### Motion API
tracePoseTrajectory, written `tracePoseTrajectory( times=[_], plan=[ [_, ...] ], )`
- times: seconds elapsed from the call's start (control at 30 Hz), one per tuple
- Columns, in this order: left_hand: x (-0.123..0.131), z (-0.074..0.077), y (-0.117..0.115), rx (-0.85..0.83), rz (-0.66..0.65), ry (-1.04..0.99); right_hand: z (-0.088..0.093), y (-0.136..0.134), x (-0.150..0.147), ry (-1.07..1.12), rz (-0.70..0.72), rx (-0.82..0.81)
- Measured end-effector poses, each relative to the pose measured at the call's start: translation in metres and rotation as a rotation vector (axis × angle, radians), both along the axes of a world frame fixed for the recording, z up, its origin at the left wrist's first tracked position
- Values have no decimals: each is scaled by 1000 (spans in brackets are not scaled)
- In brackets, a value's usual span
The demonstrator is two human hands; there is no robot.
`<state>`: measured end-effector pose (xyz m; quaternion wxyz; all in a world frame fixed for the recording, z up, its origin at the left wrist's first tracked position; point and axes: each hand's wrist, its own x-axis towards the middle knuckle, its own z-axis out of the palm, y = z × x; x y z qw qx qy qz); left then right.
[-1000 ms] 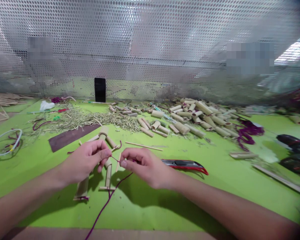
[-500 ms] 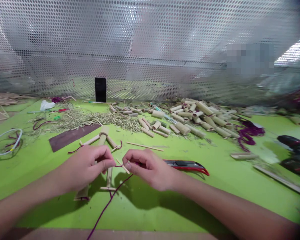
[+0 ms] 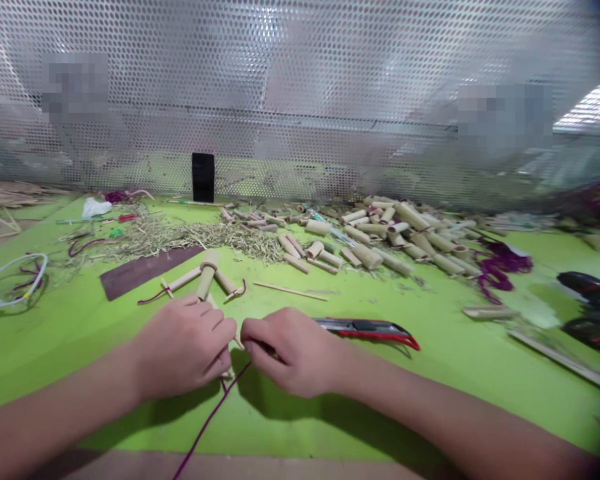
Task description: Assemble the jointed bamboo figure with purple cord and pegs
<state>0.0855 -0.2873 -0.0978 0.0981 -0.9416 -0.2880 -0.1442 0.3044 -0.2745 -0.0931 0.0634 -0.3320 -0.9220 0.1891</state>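
Observation:
My left hand (image 3: 185,343) and my right hand (image 3: 293,350) are nearly touching, fingers closed in a pinch. A short thin stick (image 3: 238,342) shows in the gap between them. Purple string (image 3: 213,413) runs from under my right hand down to the table's front edge; both hands grip parts of it, though their fingertips hide most of the hold. A jointed bamboo figure (image 3: 208,272) lies just beyond my left hand, its tube arms spread and its lower part covered. String and small cross sticks sit at its arm ends.
A red-edged utility knife (image 3: 370,328) lies by my right wrist. Behind are a thin stick (image 3: 290,291), brown sandpaper-like strip (image 3: 147,272), bamboo shavings (image 3: 205,237) and a pile of bamboo tubes (image 3: 415,233). A phone (image 3: 203,177) leans against perforated mesh (image 3: 300,87). A black tool (image 3: 590,310) sits right.
Both hands have come lower and closer together. My left hand has turned over, knuckles up, and its fingers have curled. The stick and string between them are now mostly covered.

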Motion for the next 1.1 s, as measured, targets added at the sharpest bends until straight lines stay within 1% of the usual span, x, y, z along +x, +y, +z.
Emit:
tracePoseTrajectory(
  times=[0.1, 0.17, 0.23, 0.3, 0.43, 0.6, 0.73, 0.87, 0.97, 1.03, 1.1],
  plan=[
    [0, -1, 0, 37, 6, 11, 0, -1, -3, -70, -35, 72],
    [0, -1, -1, 11, 0, 0, 0, -2, -4, -92, -55, 103],
    [0, -1, -2, -65, -18, -23, -1, -3, -5, -108, -65, 139],
    [0, -1, -1, -181, -50, -53, -2, -4, -5, -121, -73, 171],
    [-1, 1, 1, -375, -81, -95, -4, -5, -5, -138, -72, 194],
    [-1, 3, 1, -451, -110, -94, -5, -5, -5, -105, -67, 193],
    [-1, 5, 2, -456, -66, -95, -3, -3, -3, -30, -81, 158],
    [-2, 6, 4, -465, 46, -150, -3, -1, 1, 78, -94, 84],
    [-3, 6, 5, -495, 135, -228, -6, -1, 4, 236, -131, 59],
    [-2, 5, 5, -526, 164, -269, -9, -1, 5, 371, -108, 93],
    [0, 4, 4, -555, 162, -283, -11, -3, 6, 470, -29, 162]
  ],
)
